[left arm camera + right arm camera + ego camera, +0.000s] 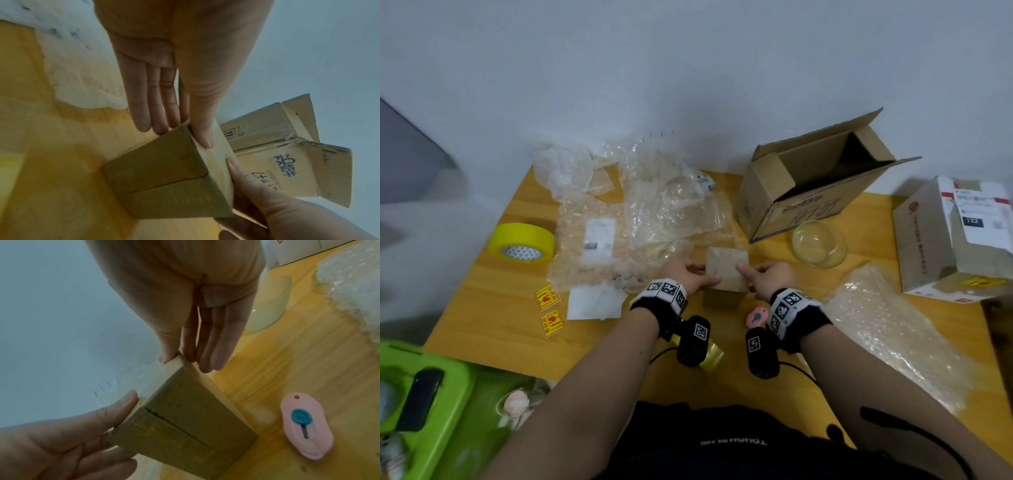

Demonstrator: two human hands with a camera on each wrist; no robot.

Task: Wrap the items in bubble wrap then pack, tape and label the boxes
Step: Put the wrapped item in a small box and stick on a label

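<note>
Step in hand, as judged: closing the small carton, which stands at desk centre; taping comes next, with the yellow tape roll lying at nine o'clock. Left hand and right hand flank it, thumbs on top, fingers extended along its sides, clasping it between them.

A makeshift parcel-packing corner, by the looks of it: a wooden worktop pushed against a bare white wall. Beyond the hands sit bubble-wrap sheets and an open cardboard carton. Left of them, yellow tape and fragile stickers; right, a labelled shipping box.
</note>
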